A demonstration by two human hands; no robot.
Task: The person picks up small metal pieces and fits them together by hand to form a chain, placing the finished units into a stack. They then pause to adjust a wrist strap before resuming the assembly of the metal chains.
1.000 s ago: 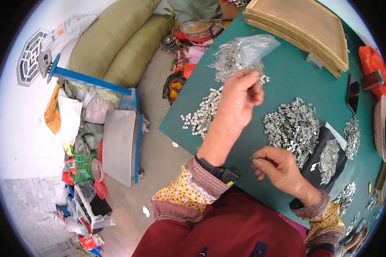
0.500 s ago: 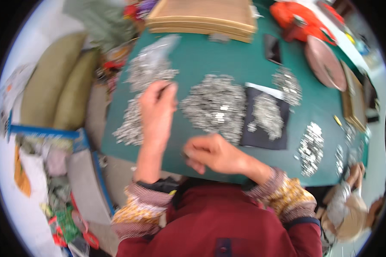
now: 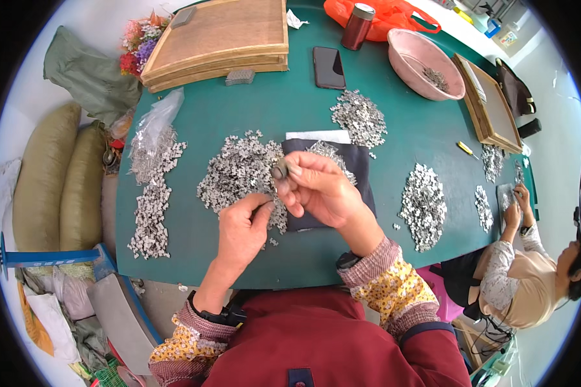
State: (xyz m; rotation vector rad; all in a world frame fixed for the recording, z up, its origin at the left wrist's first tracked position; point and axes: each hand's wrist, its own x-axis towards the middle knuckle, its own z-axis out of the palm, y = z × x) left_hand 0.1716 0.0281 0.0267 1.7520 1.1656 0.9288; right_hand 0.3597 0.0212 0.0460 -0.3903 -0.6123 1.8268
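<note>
My right hand [image 3: 319, 187] is raised over the front of the big pile of small silver metal parts [image 3: 242, 164]. Between its thumb and fingers it pinches a small round dark piece [image 3: 279, 170], perhaps metal. Just below and left of it is my left hand [image 3: 239, 232], thumb and forefinger pressed together at the pile's near edge. Whatever those fingertips hold is too small to name. Partly behind my right hand lies a black cloth [image 3: 361, 169] with more fine metal pieces [image 3: 329, 155] on it.
More metal parts lie left [image 3: 150, 222], under a clear plastic bag [image 3: 161, 119], and right [image 3: 423, 206]. Wooden trays [image 3: 219, 39], a phone [image 3: 329, 68], a red flask [image 3: 358, 27] and a pink basin [image 3: 419, 64] stand farther back. Another person [image 3: 519, 277] works at the right edge.
The view has shifted and sharpened. My right hand has risen from the near table edge to over the pile and cloth; my left has moved from the left piles to beside it.
</note>
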